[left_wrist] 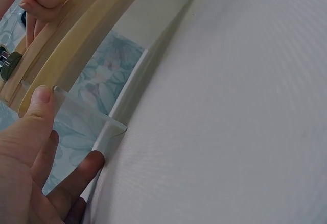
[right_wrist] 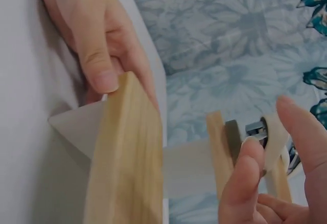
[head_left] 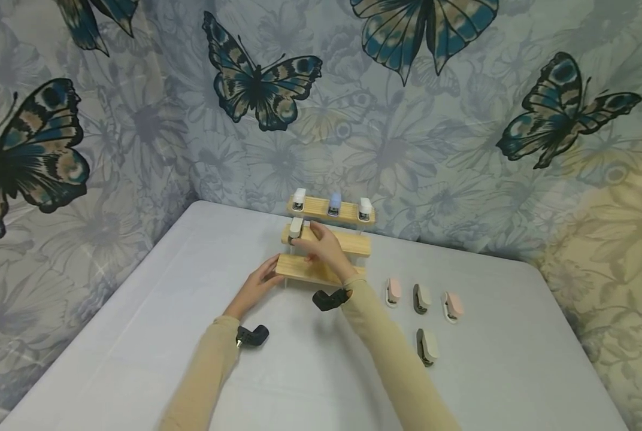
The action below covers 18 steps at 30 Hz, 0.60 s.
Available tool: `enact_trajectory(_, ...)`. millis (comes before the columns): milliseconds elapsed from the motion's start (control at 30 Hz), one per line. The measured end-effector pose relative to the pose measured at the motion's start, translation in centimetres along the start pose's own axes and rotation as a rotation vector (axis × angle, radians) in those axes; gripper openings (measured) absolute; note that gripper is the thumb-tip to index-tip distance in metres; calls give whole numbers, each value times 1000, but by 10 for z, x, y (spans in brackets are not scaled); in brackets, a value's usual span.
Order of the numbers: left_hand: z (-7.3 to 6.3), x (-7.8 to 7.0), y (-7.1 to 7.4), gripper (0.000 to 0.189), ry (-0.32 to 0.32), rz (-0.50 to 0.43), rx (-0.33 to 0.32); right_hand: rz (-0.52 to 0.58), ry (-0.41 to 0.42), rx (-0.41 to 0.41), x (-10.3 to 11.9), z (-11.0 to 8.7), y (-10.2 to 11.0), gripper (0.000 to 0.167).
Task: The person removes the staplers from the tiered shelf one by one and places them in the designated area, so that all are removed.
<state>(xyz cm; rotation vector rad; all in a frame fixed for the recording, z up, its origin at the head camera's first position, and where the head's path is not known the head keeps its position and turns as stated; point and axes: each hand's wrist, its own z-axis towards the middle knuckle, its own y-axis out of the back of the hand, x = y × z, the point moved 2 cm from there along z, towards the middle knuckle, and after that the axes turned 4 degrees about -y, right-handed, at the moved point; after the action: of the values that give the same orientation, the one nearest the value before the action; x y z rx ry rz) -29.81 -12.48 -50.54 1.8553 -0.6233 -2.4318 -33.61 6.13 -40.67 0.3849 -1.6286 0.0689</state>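
A three-step display stand with wooden shelves (head_left: 310,270) and clear supports (left_wrist: 84,113) stands at the back of the table. My left hand (head_left: 259,287) holds the left end of its lowest shelf, thumb (left_wrist: 41,104) on the wood and fingers beside the clear side. On the left end of the middle shelf sits a cream mini stapler (head_left: 296,227) with a dark base. My right hand (head_left: 323,248) is just right of it; in the right wrist view the thumb (right_wrist: 248,168) and straight index finger lie spread around the stapler (right_wrist: 276,137).
Three mini staplers stand on the top shelf: white (head_left: 299,197), blue (head_left: 334,203) and white (head_left: 365,208). To the right on the white table (head_left: 493,359) lie two pink staplers (head_left: 393,291) (head_left: 453,306) and two cream ones (head_left: 421,298) (head_left: 427,347). A butterfly-patterned wall covering (head_left: 407,149) rises behind.
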Motion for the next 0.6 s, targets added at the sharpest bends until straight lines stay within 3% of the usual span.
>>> enact_trajectory(133,1,-1,-1,63,-3,-19,-3,0,-31,-17,5,4,-2,82)
enact_trajectory(367,-11,-32,0,59,-8,-19,30,133,-44,-58,-1,11,-13,75)
enact_trajectory(467,-12,-36,0,59,9,-22,26,188,-40,-57,1,10,-15,73)
enact_trajectory(600,-6,-21,0,62,0,-25,11,231,-49,-69,3,10,-15,73)
